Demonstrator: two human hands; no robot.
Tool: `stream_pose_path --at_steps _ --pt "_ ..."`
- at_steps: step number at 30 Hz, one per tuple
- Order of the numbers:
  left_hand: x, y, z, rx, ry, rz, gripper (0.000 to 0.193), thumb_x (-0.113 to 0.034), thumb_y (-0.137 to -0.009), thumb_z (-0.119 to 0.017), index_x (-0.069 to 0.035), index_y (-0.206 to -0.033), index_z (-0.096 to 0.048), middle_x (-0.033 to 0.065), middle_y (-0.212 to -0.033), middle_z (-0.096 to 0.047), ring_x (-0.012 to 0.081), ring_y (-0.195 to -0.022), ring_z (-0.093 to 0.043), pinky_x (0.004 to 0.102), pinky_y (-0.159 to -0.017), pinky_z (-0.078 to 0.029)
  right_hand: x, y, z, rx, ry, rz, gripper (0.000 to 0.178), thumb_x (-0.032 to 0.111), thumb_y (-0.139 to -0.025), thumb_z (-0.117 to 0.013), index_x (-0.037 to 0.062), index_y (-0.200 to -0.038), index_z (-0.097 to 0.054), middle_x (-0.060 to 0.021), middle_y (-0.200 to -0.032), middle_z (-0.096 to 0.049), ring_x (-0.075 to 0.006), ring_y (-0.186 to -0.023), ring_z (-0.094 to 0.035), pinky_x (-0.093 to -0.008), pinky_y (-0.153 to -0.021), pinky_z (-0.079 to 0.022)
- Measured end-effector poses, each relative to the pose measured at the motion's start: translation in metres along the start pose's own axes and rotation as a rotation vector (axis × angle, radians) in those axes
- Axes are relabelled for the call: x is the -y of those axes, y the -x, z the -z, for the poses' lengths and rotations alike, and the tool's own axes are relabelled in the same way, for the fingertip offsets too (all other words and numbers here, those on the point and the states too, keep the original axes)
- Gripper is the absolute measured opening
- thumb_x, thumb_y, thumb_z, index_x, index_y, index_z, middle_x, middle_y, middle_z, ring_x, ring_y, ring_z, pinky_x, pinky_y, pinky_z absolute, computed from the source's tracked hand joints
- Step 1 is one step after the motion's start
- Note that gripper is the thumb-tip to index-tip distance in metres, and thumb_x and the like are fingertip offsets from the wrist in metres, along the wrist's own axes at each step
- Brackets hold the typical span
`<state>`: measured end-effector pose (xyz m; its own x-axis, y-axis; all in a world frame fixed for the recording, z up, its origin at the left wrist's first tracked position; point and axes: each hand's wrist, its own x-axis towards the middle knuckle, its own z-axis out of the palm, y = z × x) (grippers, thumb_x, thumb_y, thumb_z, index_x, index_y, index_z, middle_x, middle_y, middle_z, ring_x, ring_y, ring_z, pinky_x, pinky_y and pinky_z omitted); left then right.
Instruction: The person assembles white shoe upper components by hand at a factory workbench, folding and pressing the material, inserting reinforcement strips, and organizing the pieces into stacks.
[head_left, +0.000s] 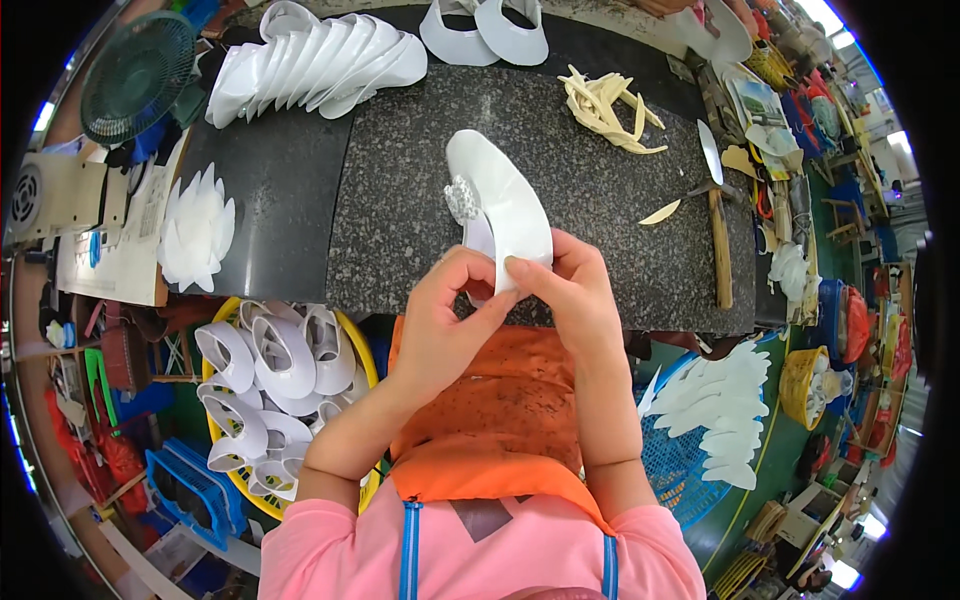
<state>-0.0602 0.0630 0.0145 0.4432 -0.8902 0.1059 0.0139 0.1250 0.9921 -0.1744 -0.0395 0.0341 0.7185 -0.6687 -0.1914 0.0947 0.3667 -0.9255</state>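
A white shoe upper (515,198) with a sparkling ornament (462,198) on its inner edge is held over the near edge of the dark stone slab (410,190). My left hand (447,315) pinches its near end from the left, thumb and fingers closed together. From the other side my right hand (575,290) grips the same end, thumb pressed on top of the white surface. The fingertips of both hands almost meet there. Part of the upper's underside is hidden behind the fingers.
Nested white uppers (318,65) lie at the back left, cream curved strips (605,108) at the back right. A hammer (720,245) and a knife (710,152) rest on the right. Below the bench are a yellow basket (372,365) of uppers and a blue basket (680,480) with white pieces.
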Motion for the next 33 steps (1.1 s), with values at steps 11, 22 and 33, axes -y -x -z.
stream_pose_path --at_steps 11,22,33 --pt "0.003 0.003 -0.007 0.081 0.327 0.164 0.02 -0.004 -0.082 -0.067 -0.004 -0.101 -0.058 0.0002 -0.097 -0.06 0.0065 -0.087 -0.054 0.023 -0.078 -0.044 -0.002 0.0 -0.003 -0.04 -0.118 0.027 0.021 0.017 -0.089 -0.063 -0.0033 -0.089 -0.065 -0.001 -0.076 -0.062 -0.0051 -0.068 -0.054 -0.0213 -0.058 -0.044" --pt "-0.003 -0.005 -0.011 -0.066 0.651 0.295 0.017 0.0 -0.084 -0.063 -0.001 -0.1 -0.056 0.0035 -0.094 -0.062 0.0072 -0.086 -0.057 0.0232 -0.077 -0.047 -0.009 -0.004 -0.004 -0.177 0.332 0.308 0.029 0.019 -0.09 -0.062 -0.0009 -0.07 -0.053 -0.0004 -0.056 -0.042 -0.004 -0.056 -0.036 -0.0238 -0.047 -0.03" --pt "-0.012 -0.001 -0.016 0.003 0.359 0.238 0.016 -0.001 -0.081 -0.067 0.0 -0.095 -0.06 0.002 -0.081 -0.063 0.0076 -0.079 -0.059 0.0217 -0.071 -0.047 -0.003 -0.01 -0.007 -0.406 0.352 0.416 0.039 0.026 -0.095 -0.055 0.0017 -0.065 -0.05 0.0074 -0.06 -0.043 -0.0012 -0.058 -0.034 -0.0218 -0.048 -0.026"
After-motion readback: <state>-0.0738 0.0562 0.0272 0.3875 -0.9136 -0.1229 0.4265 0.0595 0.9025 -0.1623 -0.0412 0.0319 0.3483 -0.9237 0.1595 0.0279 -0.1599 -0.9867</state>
